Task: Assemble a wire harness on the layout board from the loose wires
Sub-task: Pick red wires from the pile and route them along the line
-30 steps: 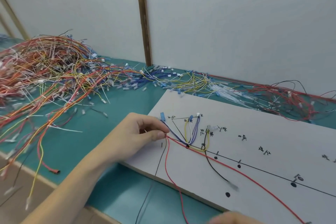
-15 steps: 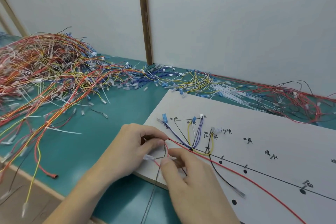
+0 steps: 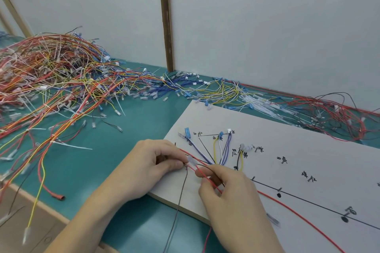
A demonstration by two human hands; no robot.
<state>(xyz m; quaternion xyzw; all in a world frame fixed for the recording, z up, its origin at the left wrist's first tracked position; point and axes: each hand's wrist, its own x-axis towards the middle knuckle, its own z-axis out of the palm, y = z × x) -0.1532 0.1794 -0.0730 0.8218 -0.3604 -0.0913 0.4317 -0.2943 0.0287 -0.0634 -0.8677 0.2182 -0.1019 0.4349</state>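
Right now the red wire (image 3: 207,178) sits pinched between my two hands at the near left corner of the layout board (image 3: 298,150). My left hand (image 3: 144,168) has its fingers curled, thumb and forefinger nipping the wires just beside a small clear terminal (image 3: 192,160) on the red wire. My right hand (image 3: 230,195) grips the same red wire a little further along, fingers curled round it, and from under that hand the wire runs off across the board toward the lower right. A dark wire (image 3: 178,201) hangs from the pinch point down over the board's near edge.

Just beyond my fingers, blue, white, yellow and purple wires (image 3: 221,150) already lie on the board, fanning up from one junction to small blue and white connectors near handwritten labels. A black and yellow loop (image 3: 239,159) lies next to them. A drawn black line with dots (image 3: 278,194) crosses the board.

The board lies on the green surface (image 3: 144,121). A big heap of loose wires (image 3: 51,80) covers the surface's left side, and more loose wires (image 3: 308,109) trail along the wall behind the board.
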